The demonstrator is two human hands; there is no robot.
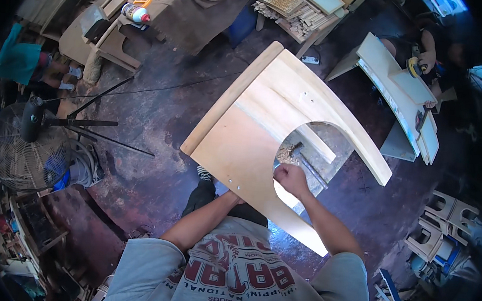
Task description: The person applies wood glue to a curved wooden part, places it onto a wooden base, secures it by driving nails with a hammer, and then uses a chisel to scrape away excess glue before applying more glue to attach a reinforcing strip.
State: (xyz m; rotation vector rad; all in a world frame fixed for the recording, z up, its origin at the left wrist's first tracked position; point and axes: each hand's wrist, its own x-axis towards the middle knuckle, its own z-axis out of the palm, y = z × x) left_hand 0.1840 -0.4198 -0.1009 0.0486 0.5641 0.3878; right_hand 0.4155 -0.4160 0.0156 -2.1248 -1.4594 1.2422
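Observation:
In front of me is a pale wooden furniture piece [236, 136] with a large rounded cutout and a thick rounded rail [231, 101] along its far left edge. My right hand [291, 179] is closed at the inner edge of the cutout. Whatever its fingers hold, if anything, is hidden. At the piece's near edge is my left hand [236, 198], its fingers concealed behind the panel. Through the opening I see what looks like a hammer [298, 150] among wood shavings, below the piece.
A black pedestal fan [29, 143] stands at left, its legs spread over the floor. At far right a person's hand [426, 59] holds a yellow power sander [414, 67] over another wooden piece [393, 86]. Stacked wood [298, 15] and a bottle [135, 13] are farther back.

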